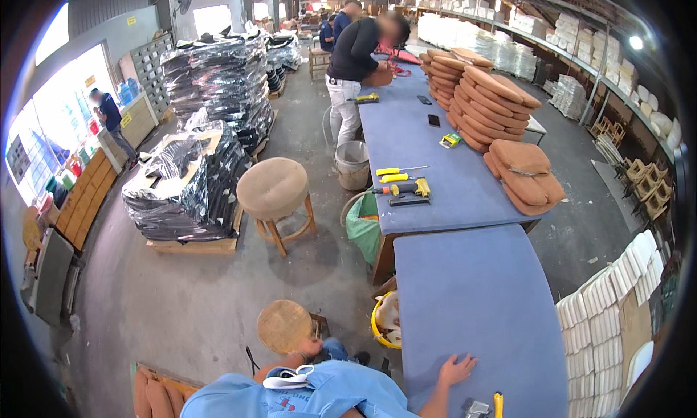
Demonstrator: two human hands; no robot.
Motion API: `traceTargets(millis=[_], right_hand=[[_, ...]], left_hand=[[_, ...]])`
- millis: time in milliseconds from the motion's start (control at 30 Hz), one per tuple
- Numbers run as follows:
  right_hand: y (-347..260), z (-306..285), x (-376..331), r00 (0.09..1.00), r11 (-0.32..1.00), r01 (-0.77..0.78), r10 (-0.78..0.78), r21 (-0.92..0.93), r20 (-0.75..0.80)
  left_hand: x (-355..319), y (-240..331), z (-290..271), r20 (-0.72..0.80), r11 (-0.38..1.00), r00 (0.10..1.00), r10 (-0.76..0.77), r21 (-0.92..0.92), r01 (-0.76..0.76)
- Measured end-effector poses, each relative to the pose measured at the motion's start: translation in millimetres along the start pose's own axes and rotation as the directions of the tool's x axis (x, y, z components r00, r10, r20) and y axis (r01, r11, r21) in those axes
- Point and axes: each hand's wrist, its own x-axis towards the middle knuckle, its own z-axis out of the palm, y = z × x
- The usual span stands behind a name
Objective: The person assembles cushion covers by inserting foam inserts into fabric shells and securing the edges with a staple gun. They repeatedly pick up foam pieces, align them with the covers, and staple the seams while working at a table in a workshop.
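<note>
My right hand (457,371) lies on the blue padded table (475,294) with its fingers stretched out and nothing in them. Close to it, at the lower edge, are a yellow-handled tool (498,403) and a grey metal object (477,409), both partly cut off. Down by my side, my left hand (311,346) is at the edge of a round wooden stool (284,326); its fingers are too small and unclear to read. On the farther table, a yellow and black staple gun (410,191) lies next to a yellow-handled screwdriver (401,170).
Stacked brown cushions (494,106) stand along the farther table's right side. A person in black (356,51) works at its far left. On the floor are an upholstered stool (273,189), a bucket (353,164), a yellow-rimmed basket (377,331) and wrapped stacks (190,186). White pads (595,345) are piled at right.
</note>
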Motion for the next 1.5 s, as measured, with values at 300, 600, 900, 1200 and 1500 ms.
traceTargets(millis=[300, 600, 900, 1200, 1500], right_hand=[[-12.1, 19.2, -3.8, 0.995, 0.989, -0.091, 0.085, -0.117, -0.06], [-21.7, 28.5, 17.8, 0.983, 0.986, -0.166, 0.164, -0.013, -0.077], [-195.4, 98.5, 74.7, 0.993, 0.992, 0.066, -0.075, 0.103, 0.088], [-213.3, 91.7, 100.5, 0.993, 0.98, 0.114, -0.111, -0.16, 0.029], [-220.0, 114.6, 222.5, 0.998, 0.987, -0.038, 0.03, 0.156, 0.054]], left_hand=[[34.0, 152.3, -37.2, 0.088, 0.91, 0.953, 0.288, 0.284, -0.301], [64.8, 349.7, 12.9, 0.328, 0.593, 0.611, 0.721, 0.164, -0.788], [175.2, 571.6, 5.6, 0.368, 0.218, 0.323, 0.872, 0.299, -0.929], [233.7, 633.1, 28.7, 0.43, 0.048, 0.356, 0.83, 0.58, -0.813], [239.7, 629.3, 29.3, 0.487, 0.099, 0.374, 0.789, 0.501, -0.86]])
